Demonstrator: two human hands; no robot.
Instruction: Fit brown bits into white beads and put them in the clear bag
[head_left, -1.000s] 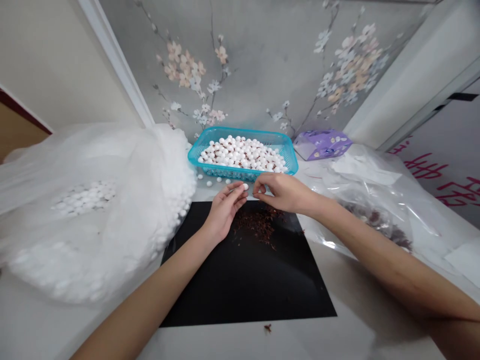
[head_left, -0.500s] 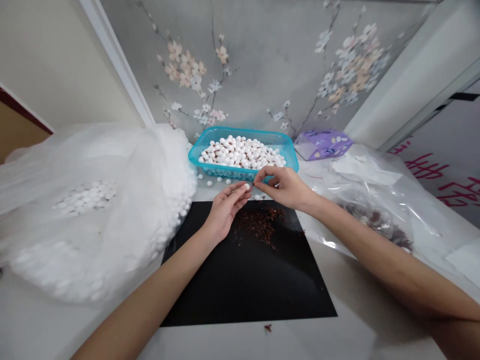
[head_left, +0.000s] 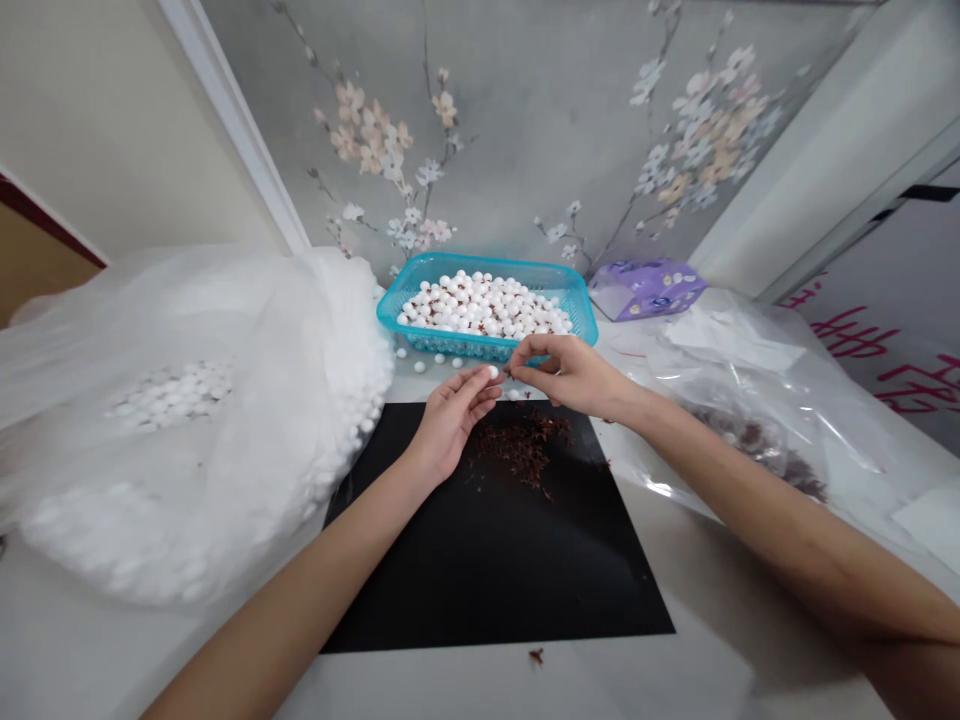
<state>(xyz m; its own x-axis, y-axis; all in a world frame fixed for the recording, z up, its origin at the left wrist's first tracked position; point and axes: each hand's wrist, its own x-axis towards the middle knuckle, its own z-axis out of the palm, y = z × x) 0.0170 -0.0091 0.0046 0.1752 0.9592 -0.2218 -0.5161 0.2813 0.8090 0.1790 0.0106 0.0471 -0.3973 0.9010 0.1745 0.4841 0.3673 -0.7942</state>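
Observation:
Between the thumb and fingers of my left hand (head_left: 455, 412) is a small white foam ball (head_left: 493, 372). Just right of it, my right hand (head_left: 568, 373) pinches a small dark brown piece (head_left: 510, 373), its tip close to the ball; whether they touch I cannot tell. Below both hands, a loose heap of reddish-brown pieces (head_left: 519, 450) lies on a black mat (head_left: 495, 570). Behind the hands stands a blue plastic basket (head_left: 487, 262) with many white balls in it, some with brown bits among them.
A large translucent bag (head_left: 225, 300) of white balls fills the left side. To the right lie a clear plastic bag (head_left: 825, 400) with brownish contents and a purple packet (head_left: 649, 288). Several loose balls (head_left: 439, 359) sit before the basket. One brown piece (head_left: 536, 656) lies near the front.
My right hand has shifted very slightly with the brown piece beside the ball. My left hand stays nearly still, holding the ball.

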